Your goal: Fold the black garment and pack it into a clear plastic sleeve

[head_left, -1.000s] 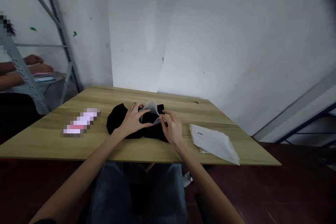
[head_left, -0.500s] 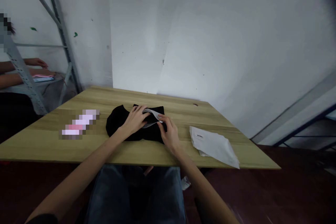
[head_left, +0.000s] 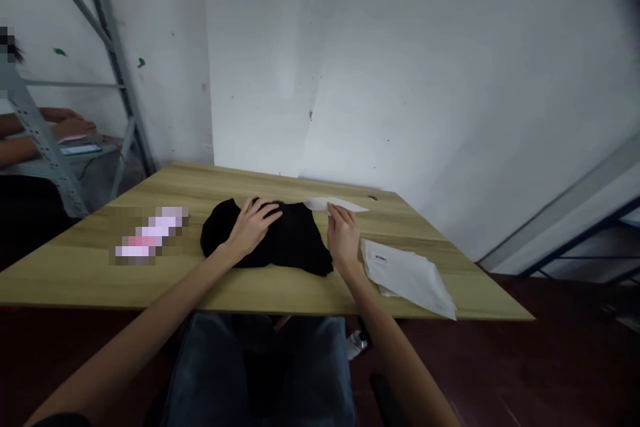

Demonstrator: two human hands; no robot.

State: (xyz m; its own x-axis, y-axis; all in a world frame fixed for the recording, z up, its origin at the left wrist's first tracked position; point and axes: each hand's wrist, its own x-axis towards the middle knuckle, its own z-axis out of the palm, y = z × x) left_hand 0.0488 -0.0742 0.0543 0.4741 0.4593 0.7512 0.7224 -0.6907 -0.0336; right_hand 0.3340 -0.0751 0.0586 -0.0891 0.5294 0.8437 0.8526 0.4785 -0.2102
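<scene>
The left hand lies open on the soft black cloth item, mid-surface; light, flat pressure steadies it best. The right hand pinches the thin white sheet at its two o'clock; a gentle grip limits creasing.

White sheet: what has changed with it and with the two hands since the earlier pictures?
The white sheet moved right, from over the black cloth to mostly beyond its far right edge. The left hand let go of it and lies on the cloth; the right hand moved right with it, fingers still pinching it. The white packets stayed.
</scene>
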